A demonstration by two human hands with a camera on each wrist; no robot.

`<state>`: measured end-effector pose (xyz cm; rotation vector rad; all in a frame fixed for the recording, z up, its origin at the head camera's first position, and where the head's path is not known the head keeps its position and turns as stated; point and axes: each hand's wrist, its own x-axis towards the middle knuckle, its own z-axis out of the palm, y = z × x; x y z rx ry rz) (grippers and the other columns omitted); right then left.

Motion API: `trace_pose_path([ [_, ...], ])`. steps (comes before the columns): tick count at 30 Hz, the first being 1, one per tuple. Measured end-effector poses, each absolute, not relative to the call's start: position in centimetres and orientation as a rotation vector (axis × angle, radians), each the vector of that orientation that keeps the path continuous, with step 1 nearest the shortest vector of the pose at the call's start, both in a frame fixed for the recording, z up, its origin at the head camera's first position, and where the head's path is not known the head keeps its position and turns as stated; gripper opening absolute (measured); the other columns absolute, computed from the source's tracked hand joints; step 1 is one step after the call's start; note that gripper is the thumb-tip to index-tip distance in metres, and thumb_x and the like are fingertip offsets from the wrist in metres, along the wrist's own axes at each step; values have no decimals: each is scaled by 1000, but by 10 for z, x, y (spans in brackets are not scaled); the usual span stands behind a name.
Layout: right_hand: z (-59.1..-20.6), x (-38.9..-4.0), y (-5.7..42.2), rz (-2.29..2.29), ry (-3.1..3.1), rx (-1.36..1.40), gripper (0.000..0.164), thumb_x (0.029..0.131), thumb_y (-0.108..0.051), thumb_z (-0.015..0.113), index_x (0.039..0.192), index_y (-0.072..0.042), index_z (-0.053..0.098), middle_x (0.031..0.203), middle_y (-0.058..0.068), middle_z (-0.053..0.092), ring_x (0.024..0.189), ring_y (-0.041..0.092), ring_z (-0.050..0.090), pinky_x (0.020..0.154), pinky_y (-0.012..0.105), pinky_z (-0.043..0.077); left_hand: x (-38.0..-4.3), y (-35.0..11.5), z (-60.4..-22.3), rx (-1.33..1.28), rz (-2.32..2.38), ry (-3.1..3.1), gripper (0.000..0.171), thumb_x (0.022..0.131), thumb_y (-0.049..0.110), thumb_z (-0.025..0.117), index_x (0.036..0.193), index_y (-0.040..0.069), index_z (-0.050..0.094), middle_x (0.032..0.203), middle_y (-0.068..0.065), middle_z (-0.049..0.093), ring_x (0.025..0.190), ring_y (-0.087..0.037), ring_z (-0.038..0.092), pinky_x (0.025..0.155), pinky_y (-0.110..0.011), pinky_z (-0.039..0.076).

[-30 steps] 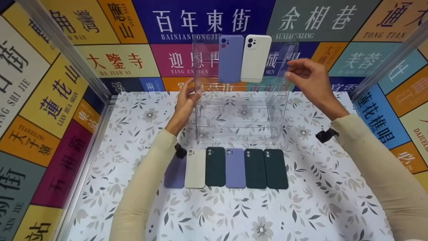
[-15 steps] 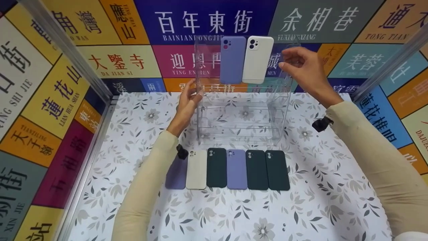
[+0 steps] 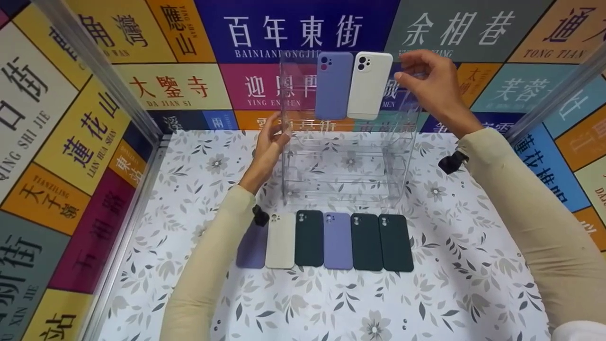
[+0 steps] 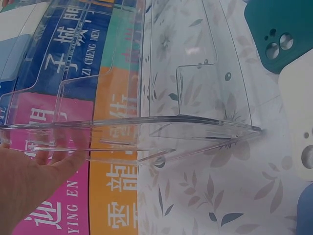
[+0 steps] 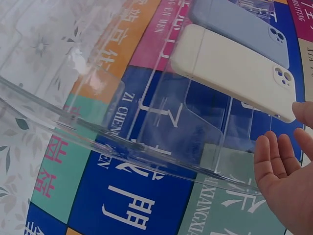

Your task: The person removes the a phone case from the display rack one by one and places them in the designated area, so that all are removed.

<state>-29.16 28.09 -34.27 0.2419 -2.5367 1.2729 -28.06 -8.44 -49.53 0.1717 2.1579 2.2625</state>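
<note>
A clear tiered display stand (image 3: 284, 175) stands upright on the table. On its top tier a purple phone case (image 3: 334, 87) and a white phone case (image 3: 369, 90) lean side by side. My left hand (image 3: 270, 148) grips the stand's left side panel; in the left wrist view its fingers (image 4: 66, 164) show at that panel. My right hand (image 3: 438, 83) is raised beside the white case with fingers loosely bent and nothing in them. In the right wrist view the thumb is close to the white case's upper corner (image 5: 288, 110); whether it touches I cannot tell.
In front of the stand lies a row of several phone cases: purple (image 3: 251, 251), white (image 3: 280, 244), dark green (image 3: 309, 239), another purple (image 3: 338, 244) and two more dark green ones. A wall of coloured signs (image 3: 303, 28) rises behind the floral tabletop (image 3: 199, 303).
My right hand has moved up and left from the stand's right side towards the white case's upper edge. My left hand keeps its place on the stand. The view has shifted slightly.
</note>
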Motion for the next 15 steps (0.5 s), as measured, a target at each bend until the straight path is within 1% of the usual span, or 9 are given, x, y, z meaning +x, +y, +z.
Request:
trace_pose_path([
  [5,-341,-294,280,1271,-2510,250,42,106,-24,76,145,-11,70,139,11,69,114,13,63,108,28,52,-281,-83,-495,170,2272,2145,60,108,8,62,166,15,45,150,-19,62,125,-34,67,104,-44,53],
  [8,-339,-294,279,1269,-2496,256,41,106,-25,76,145,-11,70,139,10,69,115,13,63,107,28,51,-282,-83,-496,168,2279,2142,60,108,9,62,166,15,46,149,-19,63,125,-34,67,103,-43,53],
  [13,-334,-296,277,1247,-2494,287,41,106,-24,75,144,-10,70,141,10,69,117,13,63,106,28,51,-283,-85,-498,199,2296,2134,60,107,8,62,165,13,46,146,-19,65,122,-36,68,99,-40,52],
  [15,-331,-297,276,1225,-2513,295,41,107,-25,75,145,-10,71,142,9,69,119,14,63,108,28,50,-283,-86,-498,216,2300,2136,60,107,7,62,165,12,46,145,-19,65,121,-37,68,98,-40,51],
])
